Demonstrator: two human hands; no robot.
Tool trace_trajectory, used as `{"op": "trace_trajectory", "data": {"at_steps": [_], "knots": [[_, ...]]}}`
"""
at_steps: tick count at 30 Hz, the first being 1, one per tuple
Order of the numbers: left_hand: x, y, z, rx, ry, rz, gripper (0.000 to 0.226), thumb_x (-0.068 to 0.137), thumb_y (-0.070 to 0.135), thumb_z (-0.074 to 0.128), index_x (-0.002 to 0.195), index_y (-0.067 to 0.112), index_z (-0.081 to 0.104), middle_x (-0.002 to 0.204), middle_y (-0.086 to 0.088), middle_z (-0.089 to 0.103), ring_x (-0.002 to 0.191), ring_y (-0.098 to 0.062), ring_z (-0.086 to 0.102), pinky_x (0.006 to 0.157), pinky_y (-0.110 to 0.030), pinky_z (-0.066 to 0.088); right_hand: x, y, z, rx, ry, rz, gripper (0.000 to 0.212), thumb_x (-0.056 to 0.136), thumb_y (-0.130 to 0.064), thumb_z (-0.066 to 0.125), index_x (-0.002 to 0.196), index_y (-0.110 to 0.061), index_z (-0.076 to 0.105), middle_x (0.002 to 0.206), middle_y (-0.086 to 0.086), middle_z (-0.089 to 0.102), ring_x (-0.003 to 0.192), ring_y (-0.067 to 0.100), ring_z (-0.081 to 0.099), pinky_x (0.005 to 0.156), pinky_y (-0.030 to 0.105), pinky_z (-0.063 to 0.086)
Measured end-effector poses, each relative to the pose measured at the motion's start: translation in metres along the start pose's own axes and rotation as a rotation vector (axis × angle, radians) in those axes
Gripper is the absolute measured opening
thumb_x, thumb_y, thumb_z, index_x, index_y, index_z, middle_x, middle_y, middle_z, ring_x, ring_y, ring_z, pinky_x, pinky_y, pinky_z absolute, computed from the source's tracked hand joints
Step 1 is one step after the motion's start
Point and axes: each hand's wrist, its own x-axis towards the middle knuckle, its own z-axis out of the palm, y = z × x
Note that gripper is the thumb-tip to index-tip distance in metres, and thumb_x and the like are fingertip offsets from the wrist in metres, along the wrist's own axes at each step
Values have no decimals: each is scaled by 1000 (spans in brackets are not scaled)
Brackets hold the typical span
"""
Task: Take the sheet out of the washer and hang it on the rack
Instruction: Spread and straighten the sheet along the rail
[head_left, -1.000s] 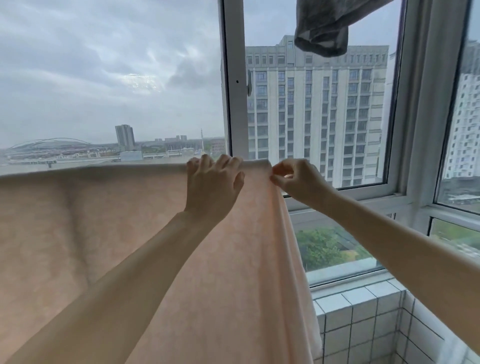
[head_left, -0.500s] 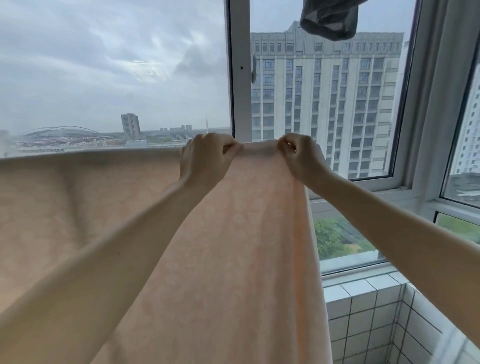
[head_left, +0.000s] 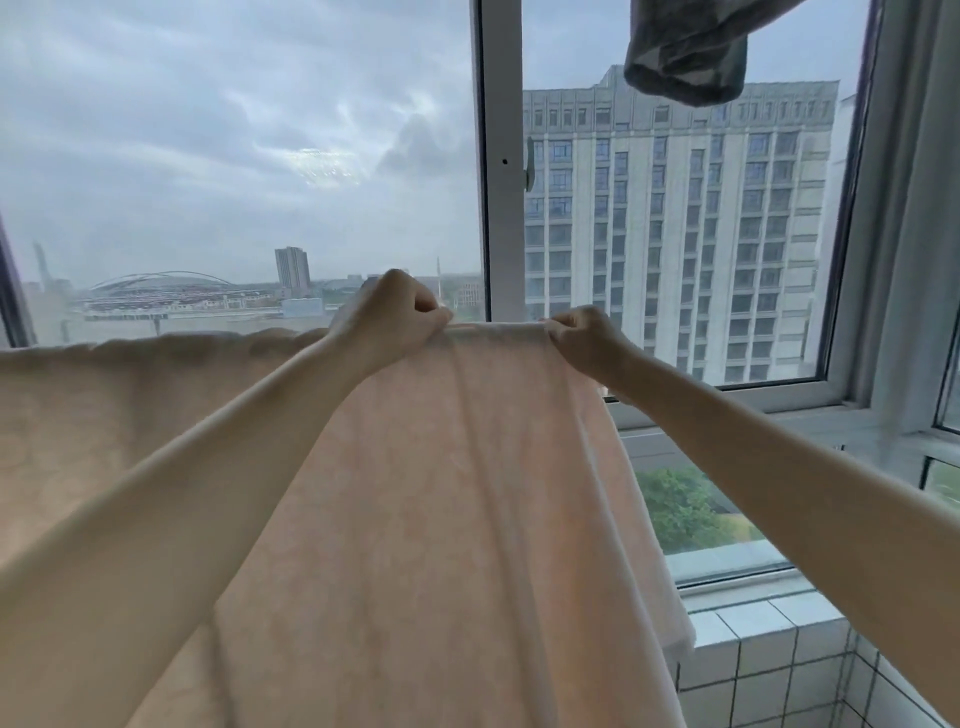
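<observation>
Head view looks out over a peach-pink sheet that fills the lower left and middle of the frame. It hangs in front of the window with its top fold running level from the left edge across to the hands; whatever bears it is hidden under the cloth. Its right side edge falls down past the sill. Behind it stands a large window with a white upright post between the panes, grey sky on the left and a pale high-rise building on the right. A white tiled ledge sits below the window at lower right, just beside the sheet's hanging edge. A dark grey garment dangles at the top right, well above the sheet. The left hand has its fingers curled and pinches the top fold. The right hand pinches the same fold near the sheet's right corner, and a short stretch of fold lies taut between the two.
</observation>
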Motion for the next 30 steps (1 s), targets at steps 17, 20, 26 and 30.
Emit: {"op": "trace_trajectory", "data": {"at_steps": [17,20,26,30], "knots": [[-30,-34,-41,-188,-113,170,17,90,31,67,87,16,77,84,10,73,83,-1,66,72,-17,47,-30,-36,1,-163,131,-340,11,92,-18,62,100,-12,65,91,-5,64,80,7,61,68,13,46],[-32,-36,-40,-210,-98,164,16,88,30,69,87,16,77,71,17,70,71,3,63,66,-14,45,-39,-23,6,-138,233,-293,18,92,-22,62,105,-10,59,97,-3,62,81,9,61,61,5,41],[-36,-21,-19,-175,21,255,14,80,35,77,90,25,76,69,26,65,57,7,53,61,-11,40,-56,-2,19,-182,343,-232,16,91,-19,64,98,-6,60,85,2,63,75,17,62,69,23,50],[-32,-12,-10,-244,98,244,10,78,33,79,78,23,75,74,11,67,62,-7,60,64,-23,44,-57,1,15,-201,422,-232,12,93,-19,61,84,-11,60,70,-5,58,64,5,55,63,11,47]]}}
